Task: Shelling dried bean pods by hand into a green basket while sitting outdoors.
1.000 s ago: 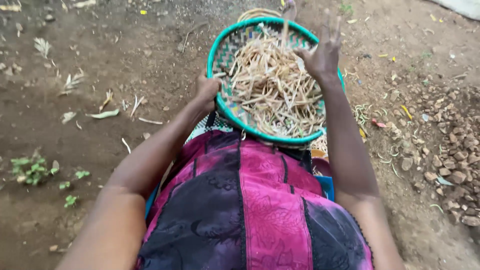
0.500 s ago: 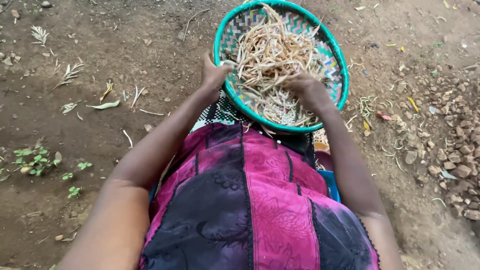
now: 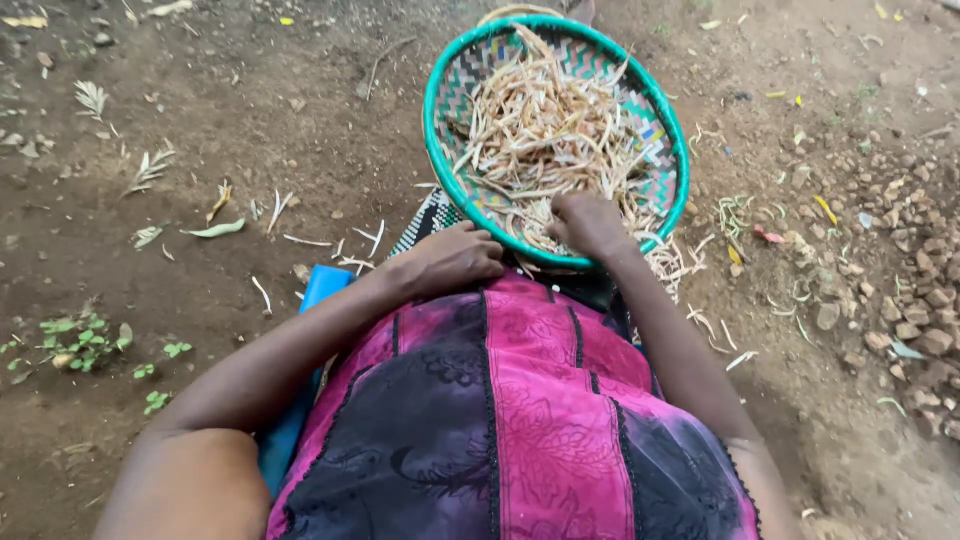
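My left hand has slid off the basket rim, curled on my lap, while my right hand closes on pods; sorting underway, I judge.

Single view: your head camera looks steeply down past your lap, facing forward over bare ground. Close range; your pink-and-black garment fills the lower centre of the frame. The woven basket sits at upper centre, its far rim touching the top edge. No second view to compare.
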